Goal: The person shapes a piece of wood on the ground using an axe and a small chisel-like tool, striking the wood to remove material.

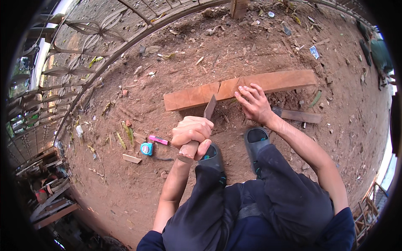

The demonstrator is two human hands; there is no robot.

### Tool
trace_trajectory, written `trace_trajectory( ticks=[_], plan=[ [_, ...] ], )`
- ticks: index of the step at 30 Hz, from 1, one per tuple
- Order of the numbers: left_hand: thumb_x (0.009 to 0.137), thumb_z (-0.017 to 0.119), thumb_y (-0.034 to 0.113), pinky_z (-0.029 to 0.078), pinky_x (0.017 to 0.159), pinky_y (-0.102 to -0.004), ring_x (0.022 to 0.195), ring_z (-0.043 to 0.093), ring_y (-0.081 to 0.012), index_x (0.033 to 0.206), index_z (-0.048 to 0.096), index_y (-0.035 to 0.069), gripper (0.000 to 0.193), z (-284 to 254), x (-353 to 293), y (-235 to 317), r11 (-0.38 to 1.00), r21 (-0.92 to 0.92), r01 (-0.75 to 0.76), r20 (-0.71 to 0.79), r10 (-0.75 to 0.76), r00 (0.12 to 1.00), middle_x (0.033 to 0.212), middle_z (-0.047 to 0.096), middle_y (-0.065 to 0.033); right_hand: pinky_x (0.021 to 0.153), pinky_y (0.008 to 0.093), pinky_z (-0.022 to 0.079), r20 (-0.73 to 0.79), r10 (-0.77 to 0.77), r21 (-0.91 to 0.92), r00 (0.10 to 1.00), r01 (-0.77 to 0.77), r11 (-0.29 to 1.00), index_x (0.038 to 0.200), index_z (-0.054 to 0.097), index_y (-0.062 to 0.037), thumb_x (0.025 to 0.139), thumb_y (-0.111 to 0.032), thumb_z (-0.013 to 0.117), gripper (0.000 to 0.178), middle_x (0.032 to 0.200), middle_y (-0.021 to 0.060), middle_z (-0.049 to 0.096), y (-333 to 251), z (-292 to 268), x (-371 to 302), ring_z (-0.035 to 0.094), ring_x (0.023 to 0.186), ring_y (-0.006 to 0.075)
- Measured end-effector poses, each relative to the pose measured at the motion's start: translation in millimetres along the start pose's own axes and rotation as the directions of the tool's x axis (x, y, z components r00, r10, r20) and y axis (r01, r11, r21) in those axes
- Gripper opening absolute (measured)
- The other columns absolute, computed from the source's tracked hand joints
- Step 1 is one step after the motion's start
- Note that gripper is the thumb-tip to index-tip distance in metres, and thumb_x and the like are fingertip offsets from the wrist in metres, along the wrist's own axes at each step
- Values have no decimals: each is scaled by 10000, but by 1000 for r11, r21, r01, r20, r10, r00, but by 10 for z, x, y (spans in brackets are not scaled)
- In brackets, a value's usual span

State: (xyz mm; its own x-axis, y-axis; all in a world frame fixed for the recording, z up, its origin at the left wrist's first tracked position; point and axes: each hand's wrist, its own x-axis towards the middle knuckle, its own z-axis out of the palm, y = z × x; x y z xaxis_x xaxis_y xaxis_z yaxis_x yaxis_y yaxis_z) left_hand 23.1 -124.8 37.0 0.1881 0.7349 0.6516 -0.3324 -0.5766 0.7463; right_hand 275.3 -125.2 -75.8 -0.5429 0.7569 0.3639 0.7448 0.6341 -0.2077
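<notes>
My left hand (pixel 192 133) is closed around the thick wooden handle of a chisel (pixel 210 106), its flat metal blade pointing up toward the beam. Ahead of my feet lies a long reddish wooden beam (pixel 268 83), slightly slanted, with a dark notch or crack across it and thin lines marked on its left part. The blade tip is close to the beam's near edge, left of the notch; I cannot tell whether they touch. My right hand (pixel 254 104) has its fingers spread at the beam's near side, fingertips against or just over the wood, gripping nothing.
Beside my right wrist lies a brown wooden piece with a dark end (pixel 299 116). On the ground at left are a turquoise tape measure (pixel 146 149), a pink object (pixel 158 139) and a small wood offcut (pixel 132 158). A metal railing (pixel 100 69) curves along the left. My sandals (pixel 256 140) stand near the beam.
</notes>
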Motion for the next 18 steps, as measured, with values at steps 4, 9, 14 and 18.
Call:
trace_trajectory(
  ticks=[4,9,14,18],
  plan=[
    [748,622,-4,484,450,-343,409,474,-173,691,457,42,181,35,-4,12,1000,-3,2,36,-2,999,539,499,-42,1085,478,371,-4,1,15,1000,-1,1000,1228,616,-65,747,-98,674,486,1234,123,602,-12,2,17,554,1166,257],
    [753,624,0,488,451,-346,410,477,-171,692,456,40,183,38,-50,-26,1000,14,-7,46,6,999,537,498,-42,1090,477,368,-2,3,0,1000,-3,1000,1230,613,-63,748,-103,676,488,1240,121,597,-18,-1,18,548,1172,256],
    [764,653,10,558,565,-357,436,525,-172,652,468,52,220,41,-65,-15,1000,-3,23,16,-23,1000,541,518,-38,1093,475,365,-6,1,-3,1000,-1,1000,1227,615,-60,745,-103,679,488,1236,122,598,-15,1,15,548,1171,255],
    [770,641,10,549,545,-357,431,520,-176,673,467,51,203,72,-22,1,999,33,16,49,-18,999,544,520,-38,1094,474,364,-10,4,3,1000,-4,1000,1221,619,-56,747,-100,681,481,1234,123,599,-19,-7,28,546,1175,253]
  ],
)
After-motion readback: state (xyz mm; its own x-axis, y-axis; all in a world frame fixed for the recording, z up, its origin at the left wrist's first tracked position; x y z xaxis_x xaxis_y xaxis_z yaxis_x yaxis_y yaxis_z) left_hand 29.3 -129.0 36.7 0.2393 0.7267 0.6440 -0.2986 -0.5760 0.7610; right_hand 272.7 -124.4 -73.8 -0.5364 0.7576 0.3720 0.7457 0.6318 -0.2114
